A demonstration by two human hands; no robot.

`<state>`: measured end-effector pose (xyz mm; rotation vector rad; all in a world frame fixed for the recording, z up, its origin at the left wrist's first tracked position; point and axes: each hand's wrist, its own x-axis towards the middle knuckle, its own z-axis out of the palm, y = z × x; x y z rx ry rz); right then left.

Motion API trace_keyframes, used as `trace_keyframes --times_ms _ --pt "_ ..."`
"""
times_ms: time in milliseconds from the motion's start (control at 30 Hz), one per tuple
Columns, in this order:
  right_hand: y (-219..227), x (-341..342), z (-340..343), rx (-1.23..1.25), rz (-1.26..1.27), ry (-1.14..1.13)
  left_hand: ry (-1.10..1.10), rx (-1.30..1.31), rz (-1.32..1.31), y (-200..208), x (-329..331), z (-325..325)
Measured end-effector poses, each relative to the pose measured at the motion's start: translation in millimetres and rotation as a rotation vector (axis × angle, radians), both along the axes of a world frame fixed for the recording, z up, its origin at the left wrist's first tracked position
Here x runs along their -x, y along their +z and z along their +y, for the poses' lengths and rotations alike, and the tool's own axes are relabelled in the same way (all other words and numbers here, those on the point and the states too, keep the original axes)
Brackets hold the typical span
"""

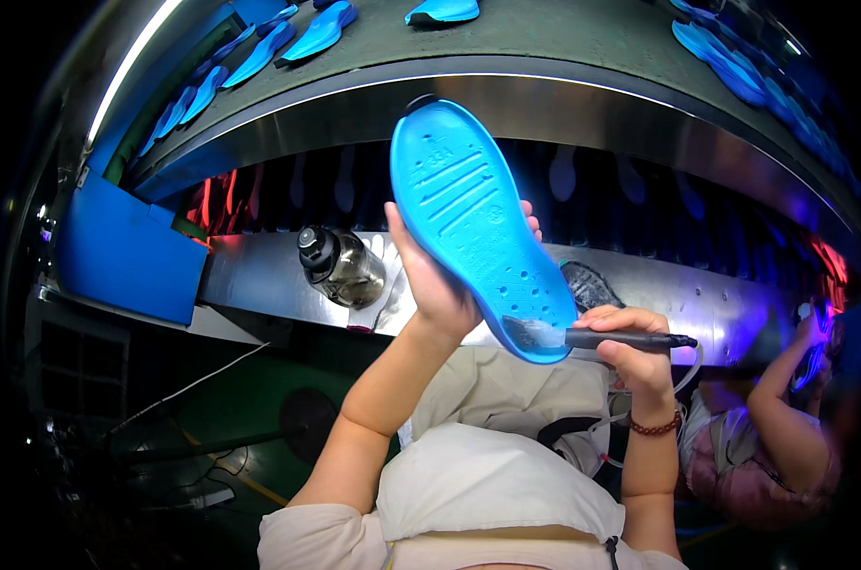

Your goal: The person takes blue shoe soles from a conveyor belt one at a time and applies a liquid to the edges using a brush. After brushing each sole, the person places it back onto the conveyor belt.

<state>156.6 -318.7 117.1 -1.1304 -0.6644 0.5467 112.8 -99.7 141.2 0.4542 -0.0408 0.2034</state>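
Observation:
A bright blue shoe sole (468,204) is tilted up in front of me, its moulded side with ridges and small holes facing me. My left hand (435,280) grips it from beneath and along the left edge; some fingertips show past its right edge. At the lower end of the sole, the pale, flat bristles of a dark-handled brush (630,339) touch the surface. My right hand (637,356) is closed around the brush handle, whose tapered end points right. A reddish beaded bracelet circles my right wrist.
Beyond the sole runs a green conveyor belt (544,43) bearing several blue soles. On the metal ledge (250,271) stand a clear bottle (350,271) with a black lid and, farther right, a dark mesh-like object (590,287). Another person (782,427) works at the right.

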Motion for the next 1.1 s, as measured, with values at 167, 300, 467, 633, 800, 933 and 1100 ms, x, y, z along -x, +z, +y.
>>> trace_keyframes --times_ms 167,300,467,633,800,933,1100 --pt "10 24 21 -0.157 0.299 -0.075 -0.016 0.005 0.018 -18 27 -46" --pt "38 17 5 0.28 -0.201 0.101 -0.219 -0.125 -0.06 -37 21 -8" --pt "46 1 7 0.28 -0.338 0.105 -0.435 -0.357 0.099 -11 17 4" --pt "61 -7 -2 0.34 -0.636 0.421 -0.699 -0.385 0.276 -15 13 9" --pt "69 -15 -3 0.345 -0.696 0.385 -0.783 -0.614 0.269 -8 12 11" --pt "80 -20 -11 0.413 -0.74 0.441 -0.787 -0.583 0.314 -8 19 22" --pt "60 -23 -12 0.4 -0.649 0.365 -0.707 -0.698 0.281 -5 21 29"
